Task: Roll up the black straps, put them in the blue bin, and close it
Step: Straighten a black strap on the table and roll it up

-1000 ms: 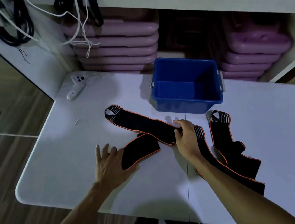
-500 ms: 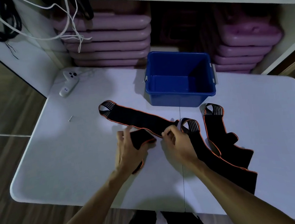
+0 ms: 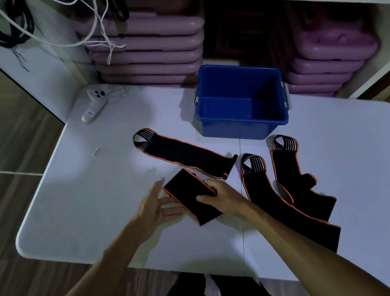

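Note:
Three black straps with orange edging lie on the white table (image 3: 86,209). The left strap (image 3: 185,153) runs from its looped end near the bin to a fold, then doubles back toward me. My right hand (image 3: 224,197) pinches that doubled-back end, thumb on top. Beside it my left hand (image 3: 153,207) is open, its straight fingers touching the end's left edge. The middle strap (image 3: 259,189) and the right strap (image 3: 291,173) lie flat to the right, partly under my right forearm. The blue bin (image 3: 238,132) stands open and empty behind the straps. No lid is in view.
A white controller (image 3: 93,104) and a small screw (image 3: 96,151) lie at the table's far left. Stacked purple cases (image 3: 149,53) fill the shelf behind the bin. White and black cords (image 3: 99,24) hang at the upper left. The table's near edge is close to my body.
My right hand left the strap's fold and now pinches the doubled-back end. That end has turned to point toward me. My left hand let go and opened beside it.

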Tool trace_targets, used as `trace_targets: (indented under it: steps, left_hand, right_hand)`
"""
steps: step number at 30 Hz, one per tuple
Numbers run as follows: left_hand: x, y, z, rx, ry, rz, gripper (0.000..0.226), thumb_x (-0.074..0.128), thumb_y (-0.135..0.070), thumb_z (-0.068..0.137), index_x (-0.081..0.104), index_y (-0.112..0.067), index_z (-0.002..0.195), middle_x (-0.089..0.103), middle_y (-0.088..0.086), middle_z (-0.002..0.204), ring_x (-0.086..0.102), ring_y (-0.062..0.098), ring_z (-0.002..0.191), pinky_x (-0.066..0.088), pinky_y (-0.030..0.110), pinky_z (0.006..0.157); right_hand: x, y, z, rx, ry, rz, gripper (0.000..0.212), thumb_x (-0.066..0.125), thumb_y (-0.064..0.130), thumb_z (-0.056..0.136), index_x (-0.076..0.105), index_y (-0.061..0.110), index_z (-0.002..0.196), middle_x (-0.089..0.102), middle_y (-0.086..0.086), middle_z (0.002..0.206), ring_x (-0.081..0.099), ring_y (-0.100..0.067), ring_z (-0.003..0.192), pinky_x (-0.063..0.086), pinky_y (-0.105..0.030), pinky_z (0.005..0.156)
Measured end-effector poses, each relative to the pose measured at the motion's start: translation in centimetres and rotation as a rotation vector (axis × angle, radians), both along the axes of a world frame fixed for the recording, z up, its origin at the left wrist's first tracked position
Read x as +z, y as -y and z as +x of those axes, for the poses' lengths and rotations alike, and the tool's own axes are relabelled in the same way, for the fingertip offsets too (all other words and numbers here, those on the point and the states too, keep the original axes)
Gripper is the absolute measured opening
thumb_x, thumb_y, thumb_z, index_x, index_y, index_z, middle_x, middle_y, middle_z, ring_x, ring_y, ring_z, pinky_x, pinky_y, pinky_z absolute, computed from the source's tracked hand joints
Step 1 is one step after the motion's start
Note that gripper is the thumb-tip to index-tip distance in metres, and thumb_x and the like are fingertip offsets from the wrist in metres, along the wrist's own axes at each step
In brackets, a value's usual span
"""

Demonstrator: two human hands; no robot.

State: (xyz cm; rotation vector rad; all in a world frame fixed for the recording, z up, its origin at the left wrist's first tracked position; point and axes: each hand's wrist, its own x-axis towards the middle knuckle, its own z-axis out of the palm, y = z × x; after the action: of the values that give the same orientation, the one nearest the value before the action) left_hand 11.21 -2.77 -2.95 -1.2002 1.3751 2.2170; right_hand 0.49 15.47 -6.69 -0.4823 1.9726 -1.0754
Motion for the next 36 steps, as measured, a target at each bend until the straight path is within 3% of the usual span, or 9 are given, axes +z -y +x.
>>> trace_targets:
  steps: [3,8,13,18,22,26,29,32,36]
  left_hand:
    - [-1.0,1.3,-1.3,-0.062,0.182,-0.160,0.041,0.036,-0.051,0.099,0.052,-0.013,0.102,0.073,0.022,0.093,0.073,0.036,0.078,0.057,0.043,0.075]
    - [-3.4,3.0,-3.6,-0.436,0.140,-0.852,0.021,0.070,-0.038,0.082,0.062,-0.019,0.088,0.070,0.007,0.087,0.068,0.025,0.075,0.055,0.036,0.068]
    - [-4.0,1.8,-4.2,-0.712,0.090,-1.012,0.029,0.079,-0.043,0.073,0.060,-0.024,0.084,0.062,-0.002,0.079,0.061,0.021,0.074,0.047,0.029,0.061]
    - [-4.4,0.4,-4.0,-0.746,0.039,-1.258,0.016,0.063,-0.038,0.085,0.064,-0.023,0.090,0.070,0.004,0.092,0.064,0.029,0.080,0.042,0.029,0.063]
    - [-3.6,4.0,-3.7,-0.451,0.133,-1.279,0.030,0.058,-0.043,0.087,0.057,-0.014,0.091,0.065,0.017,0.089,0.063,0.039,0.080,0.042,0.034,0.062]
    - [-2.6,8.6,-4.1,-0.228,0.255,-1.311,0.019,0.061,-0.038,0.080,0.060,-0.019,0.085,0.068,0.018,0.093,0.063,0.040,0.085,0.046,0.036,0.068]
    - [-2.4,9.5,-4.1,-0.307,0.286,-1.373,0.032,0.061,-0.038,0.083,0.055,-0.017,0.105,0.063,0.017,0.107,0.062,0.041,0.094,0.041,0.039,0.070]
    - [-2.7,9.2,-3.9,-0.470,0.250,-1.449,0.052,0.067,-0.033,0.080,0.044,-0.018,0.125,0.050,0.016,0.120,0.059,0.041,0.100,0.039,0.040,0.067]
    - [-3.6,9.0,-4.3,-0.568,0.107,-1.537,0.028,0.064,-0.025,0.086,0.058,-0.014,0.111,0.054,0.015,0.105,0.059,0.041,0.094,0.046,0.042,0.065]
  right_hand:
    - [0.4,-0.3,-0.1,0.044,0.040,0.012,0.032,0.058,0.014,0.092,0.060,0.016,0.124,0.067,0.000,0.114,0.063,-0.012,0.105,0.052,-0.028,0.090]
    - [0.3,-1.2,-0.3,0.052,-0.025,0.112,0.031,0.050,0.019,0.090,0.059,0.025,0.120,0.064,0.008,0.107,0.063,-0.011,0.100,0.053,-0.030,0.087]
    - [0.1,-3.0,0.0,0.049,-0.050,0.154,0.042,0.049,0.017,0.091,0.051,0.025,0.133,0.060,0.008,0.120,0.059,-0.012,0.109,0.052,-0.026,0.089]
    - [0.1,-3.9,0.3,0.037,-0.141,0.186,0.046,0.049,0.015,0.092,0.046,0.027,0.136,0.061,0.006,0.124,0.062,-0.011,0.100,0.048,-0.010,0.073]
    - [-0.2,-4.9,0.7,0.055,-0.231,0.210,0.047,0.053,0.019,0.095,0.043,0.026,0.141,0.059,0.003,0.131,0.057,-0.015,0.120,0.046,-0.021,0.097]
    - [-0.7,-5.5,1.7,0.118,-0.454,0.317,0.056,0.055,0.044,0.094,0.034,0.030,0.144,0.052,-0.005,0.128,0.049,-0.023,0.122,0.044,-0.040,0.100]
    - [-0.7,-5.7,2.8,0.202,-0.700,0.428,0.083,0.053,0.072,0.077,0.029,0.033,0.147,0.048,-0.002,0.129,0.047,-0.024,0.116,0.043,-0.042,0.090]
    - [-0.8,-6.2,3.7,0.259,-0.786,0.470,0.104,0.053,0.083,0.062,0.026,0.034,0.149,0.046,-0.003,0.135,0.046,-0.027,0.119,0.044,-0.044,0.087]
    - [-0.8,-6.5,4.4,0.328,-0.799,0.491,0.097,0.058,0.073,0.064,0.028,0.032,0.147,0.043,-0.008,0.134,0.049,-0.031,0.112,0.048,-0.044,0.085]
